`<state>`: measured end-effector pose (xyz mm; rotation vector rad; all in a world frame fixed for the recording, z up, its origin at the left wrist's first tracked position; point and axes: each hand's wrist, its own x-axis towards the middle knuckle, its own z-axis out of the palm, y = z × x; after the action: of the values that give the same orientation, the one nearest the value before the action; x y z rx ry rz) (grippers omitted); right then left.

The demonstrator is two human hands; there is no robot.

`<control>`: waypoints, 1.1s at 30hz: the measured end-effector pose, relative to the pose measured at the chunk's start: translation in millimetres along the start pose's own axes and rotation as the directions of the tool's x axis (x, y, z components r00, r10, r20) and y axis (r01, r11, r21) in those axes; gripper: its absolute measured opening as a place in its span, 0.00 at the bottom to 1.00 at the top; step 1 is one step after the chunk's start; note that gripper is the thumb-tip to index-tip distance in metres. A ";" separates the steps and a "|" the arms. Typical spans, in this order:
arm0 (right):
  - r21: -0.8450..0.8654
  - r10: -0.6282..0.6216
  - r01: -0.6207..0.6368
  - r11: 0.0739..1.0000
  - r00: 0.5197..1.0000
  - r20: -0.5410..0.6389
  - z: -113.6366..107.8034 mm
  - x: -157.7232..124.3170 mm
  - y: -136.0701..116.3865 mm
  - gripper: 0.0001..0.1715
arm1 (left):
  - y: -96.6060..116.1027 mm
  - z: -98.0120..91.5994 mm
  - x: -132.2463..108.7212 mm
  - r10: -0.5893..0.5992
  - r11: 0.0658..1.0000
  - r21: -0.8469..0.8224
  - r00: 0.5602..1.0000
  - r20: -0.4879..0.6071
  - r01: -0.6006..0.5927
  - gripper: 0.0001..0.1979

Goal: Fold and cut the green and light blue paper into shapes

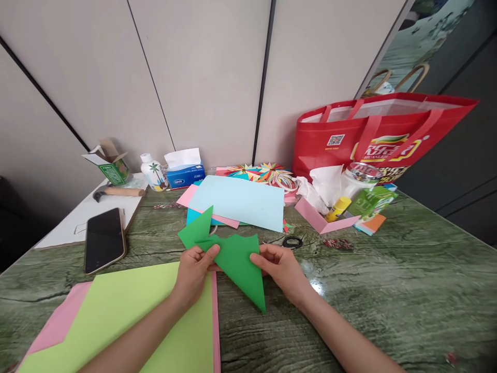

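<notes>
A folded dark green paper (236,261) with pointed corners is held just above the green marbled table (388,290). My left hand (194,272) pinches its left side, thumb on top. My right hand (281,267) grips its right edge with fingers curled. One green point sticks up to the left, another points down toward me. Below my left arm lie a light green sheet (128,311) and a pink sheet (58,324).
A black phone (104,239) lies at the left. Light blue paper (240,202) on pink and teal sheets sits behind the fold, with black scissors (292,241) beside it. A red bag (373,135), tissue box (184,168), bottle (153,173), hammer (118,192) and pink tray (320,217) stand at the back.
</notes>
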<state>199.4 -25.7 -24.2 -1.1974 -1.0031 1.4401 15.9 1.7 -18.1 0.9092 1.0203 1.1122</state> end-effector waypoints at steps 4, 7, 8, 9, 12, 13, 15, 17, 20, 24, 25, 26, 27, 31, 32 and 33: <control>0.043 -0.014 0.017 0.999 0.998 -0.060 0.1 -0.3 -0.3 0.21 | -0.4 1.4 -1.1 -0.009 1.000 -0.006 1.000 0.019 0.010 0.13; 0.009 -0.028 0.029 1.000 0.995 -0.098 -0.6 0.3 0.3 0.23 | -0.5 2.5 -2.3 -0.014 1.000 -0.003 1.000 0.020 0.014 0.13; -0.004 -0.036 0.036 0.999 0.993 -0.109 -0.9 0.6 0.5 0.23 | -0.7 2.7 -2.5 -0.016 1.000 0.001 1.000 0.017 0.016 0.13; -0.015 -0.045 0.044 0.999 0.992 -0.117 -1.1 0.8 0.6 0.23 | -1.2 2.6 -2.5 -0.018 1.000 0.004 1.000 0.013 0.018 0.13; -0.026 -0.053 0.050 0.998 0.990 -0.129 -1.5 1.0 0.6 0.23 | -3.0 1.5 -2.0 -0.026 1.000 0.010 1.000 0.004 0.026 0.13; -0.023 -0.051 0.048 0.999 0.990 -0.130 -1.5 1.1 0.6 0.23 | -3.6 1.1 -1.7 -0.025 1.000 0.011 1.000 0.009 0.025 0.13; -0.012 -0.044 0.043 0.999 0.990 -0.131 -1.6 1.0 0.5 0.22 | -4.4 0.3 -1.2 -0.020 1.000 0.011 0.999 0.033 0.020 0.12; 0.001 -0.039 0.039 0.999 0.992 -0.122 -2.0 0.9 0.9 0.21 | -4.5 -0.2 -1.0 -0.016 1.000 0.015 0.998 0.067 0.015 0.12; 0.040 -0.019 0.024 0.999 0.995 -0.102 -2.9 0.5 2.1 0.19 | -3.6 -0.4 -0.8 -0.026 0.999 0.033 0.995 0.091 0.023 0.12; 0.065 -0.023 0.030 0.997 0.994 -0.105 -2.4 -0.2 3.7 0.18 | -1.9 0.9 -1.3 -0.039 0.998 0.050 0.996 0.081 0.035 0.13; 0.072 -0.028 0.037 0.997 0.993 -0.113 -1.7 -0.4 3.8 0.18 | -1.7 1.5 -1.8 -0.042 0.998 0.054 0.996 0.074 0.038 0.13; 0.087 -0.029 0.040 0.995 0.992 -0.120 -0.8 -0.7 3.7 0.19 | -1.6 2.2 -2.4 -0.047 0.997 0.067 0.997 0.065 0.043 0.14; 0.109 -0.024 0.038 0.993 0.992 -0.125 0.2 -1.0 3.4 0.18 | -1.7 3.0 -3.2 -0.054 0.995 0.090 0.997 0.056 0.049 0.14; 0.193 0.027 -0.005 0.981 0.993 -0.112 3.9 -2.8 0.7 0.18 | -3.4 4.6 -5.4 -0.070 0.976 0.210 0.997 0.044 0.060 0.13; 0.208 0.042 -0.019 0.978 0.993 -0.106 4.5 -3.2 -0.2 0.18 | -4.0 4.6 -5.6 -0.069 0.973 0.225 0.996 0.049 0.057 0.12; 0.222 0.054 -0.031 0.975 0.993 -0.101 5.0 -3.6 -1.0 0.18 | -4.4 4.5 -5.6 -0.067 0.971 0.232 0.996 0.053 0.053 0.12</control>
<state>194.8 -29.1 -21.8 -1.1256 -0.7277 1.4631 20.6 -5.0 -20.0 1.0836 1.1354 0.9224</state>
